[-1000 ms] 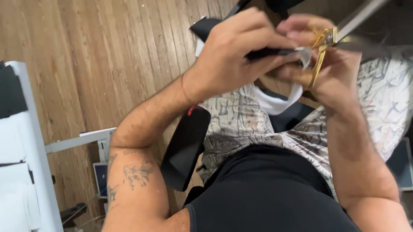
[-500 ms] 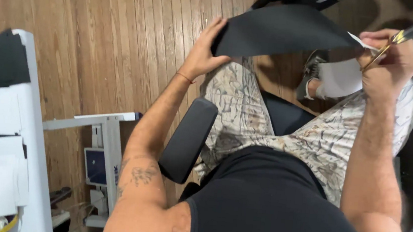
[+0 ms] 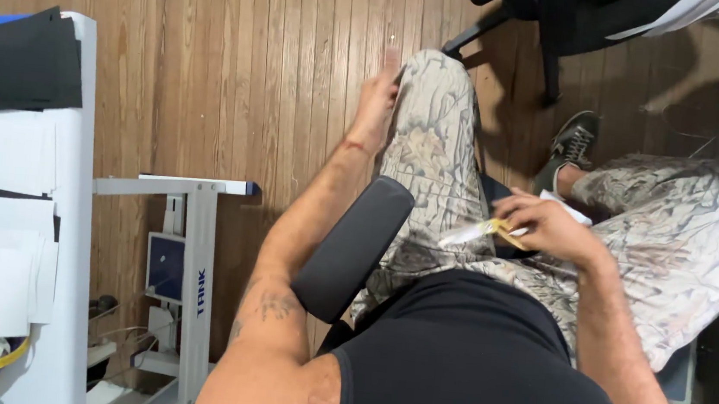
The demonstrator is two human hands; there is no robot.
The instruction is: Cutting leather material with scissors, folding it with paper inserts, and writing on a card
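My left hand is stretched out beside my left knee, blurred by motion, fingers extended and holding nothing. My right hand rests over my lap and grips gold-handled scissors, whose blade points left. A small white paper piece shows under that hand. I sit in a chair in camouflage-patterned trousers and a black shirt.
A black padded armrest lies under my left forearm. A white table at the left carries black and white sheets. Another black chair stands at the top right on the wooden floor. A dark shoe is near it.
The large black sheet my left hand held up is gone from view. My left hand has dropped to my knee, empty. My right hand has lowered the scissors to my lap.
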